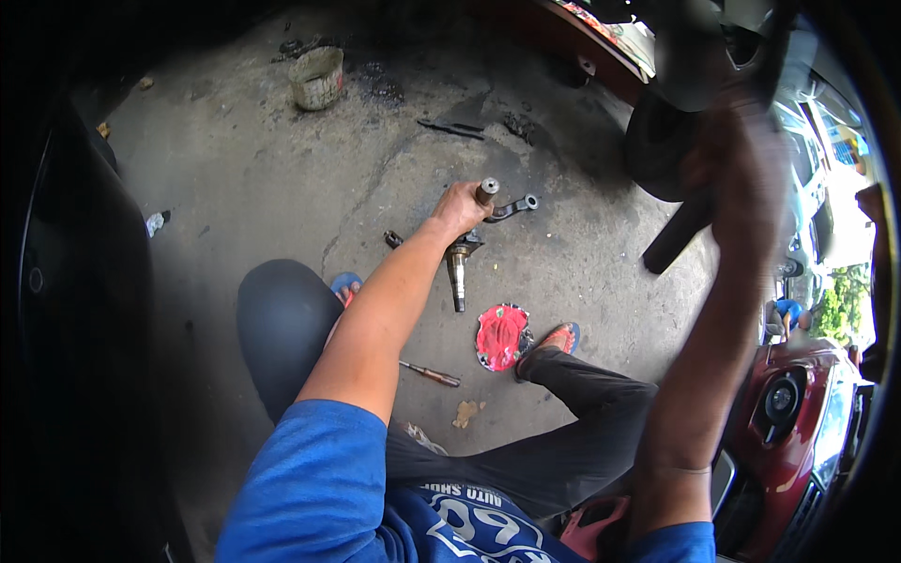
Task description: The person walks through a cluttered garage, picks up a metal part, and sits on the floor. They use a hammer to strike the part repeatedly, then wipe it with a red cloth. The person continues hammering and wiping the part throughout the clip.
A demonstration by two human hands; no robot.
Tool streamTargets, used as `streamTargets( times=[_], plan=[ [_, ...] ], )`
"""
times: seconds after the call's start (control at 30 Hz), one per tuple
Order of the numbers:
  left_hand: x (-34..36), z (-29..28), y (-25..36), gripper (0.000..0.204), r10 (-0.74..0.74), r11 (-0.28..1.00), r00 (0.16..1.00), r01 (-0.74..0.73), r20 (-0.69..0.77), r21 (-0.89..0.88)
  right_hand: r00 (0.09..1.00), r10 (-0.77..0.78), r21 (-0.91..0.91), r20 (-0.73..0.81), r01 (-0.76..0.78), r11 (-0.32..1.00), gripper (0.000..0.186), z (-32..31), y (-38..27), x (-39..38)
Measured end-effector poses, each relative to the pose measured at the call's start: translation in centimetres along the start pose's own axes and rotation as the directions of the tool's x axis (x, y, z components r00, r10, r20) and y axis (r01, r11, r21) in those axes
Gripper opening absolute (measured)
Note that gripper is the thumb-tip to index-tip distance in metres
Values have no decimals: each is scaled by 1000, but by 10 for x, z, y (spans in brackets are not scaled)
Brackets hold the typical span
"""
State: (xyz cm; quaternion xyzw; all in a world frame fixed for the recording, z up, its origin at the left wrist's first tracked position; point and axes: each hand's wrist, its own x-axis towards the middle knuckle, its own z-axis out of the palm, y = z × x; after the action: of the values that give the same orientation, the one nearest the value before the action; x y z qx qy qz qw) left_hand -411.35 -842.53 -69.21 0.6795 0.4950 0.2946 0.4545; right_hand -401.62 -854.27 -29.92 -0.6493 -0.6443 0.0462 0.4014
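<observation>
Low over the concrete floor, my left hand (457,208) is closed around the upper part of a greasy steering knuckle (458,272). A round steel pin (487,190) sticks up beside its fingers. The knuckle's tapered spindle points toward me, and a curved arm with an eye at its end reaches out to the right. My right hand (746,169) is raised high on the right, blurred, with its fingers wrapped around a hammer (678,235). The handle's lower end juts out below the fist; the dark upper part is smeared by motion.
A red round piece (502,336) lies by my right foot, and a screwdriver (432,374) between my legs. Dark pliers-like tool (452,128) and a dirty bucket (317,78) are farther off. A red car (784,413) stands at right, a tire (657,141) behind my raised arm.
</observation>
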Motion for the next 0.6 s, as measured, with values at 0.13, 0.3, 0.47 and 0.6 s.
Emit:
streamTargets(
  times=[0.13,0.3,0.47,0.6],
  plan=[
    [-12,0,2,30,58,997,998,-60,-41,-52,935,-349,33,62,348,937,41,-6,-10,29],
    [-5,0,8,27,127,992,992,-127,-8,-27,558,702,-296,442,-647,702,44,120,127,-112],
    [-6,5,13,29,116,993,993,-117,-36,-22,838,500,-35,219,-506,862,39,28,145,-61],
    [-3,11,12,28,61,997,998,-62,10,44,996,45,-264,-71,-63,963,37,-82,44,19]
  ],
)
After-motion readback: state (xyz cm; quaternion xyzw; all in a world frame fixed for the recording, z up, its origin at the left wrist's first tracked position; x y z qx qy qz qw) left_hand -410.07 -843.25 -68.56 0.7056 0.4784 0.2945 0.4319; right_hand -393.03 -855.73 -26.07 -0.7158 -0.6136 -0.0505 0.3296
